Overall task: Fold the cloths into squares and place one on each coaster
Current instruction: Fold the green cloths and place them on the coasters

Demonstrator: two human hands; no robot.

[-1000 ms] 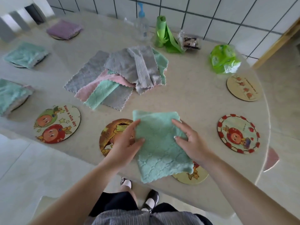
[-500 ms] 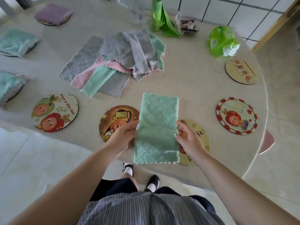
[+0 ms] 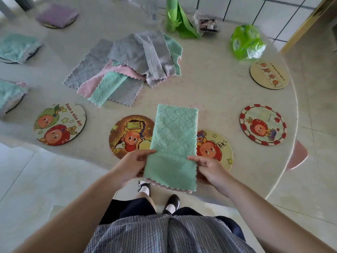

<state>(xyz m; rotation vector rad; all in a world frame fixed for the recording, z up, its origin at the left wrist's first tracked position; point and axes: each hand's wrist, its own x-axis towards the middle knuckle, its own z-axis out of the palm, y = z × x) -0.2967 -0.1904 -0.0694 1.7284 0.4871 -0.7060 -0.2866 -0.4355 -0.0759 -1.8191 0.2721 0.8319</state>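
Bright, soft daylight, seemingly from the upper left, washes out the bench (image 3: 209, 92) top there. Shadows are faint. Wide-angle distortion bends the edges; far corners look slightly blurred.

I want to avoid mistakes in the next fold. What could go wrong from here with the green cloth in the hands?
1. The left hand and right hand pinch only the near end of the cloth; the layers might slip and the fold come out uneven.
2. The near end hangs past the table edge, so the cloth could fall if released.
3. It overlaps two coasters and may drag them.
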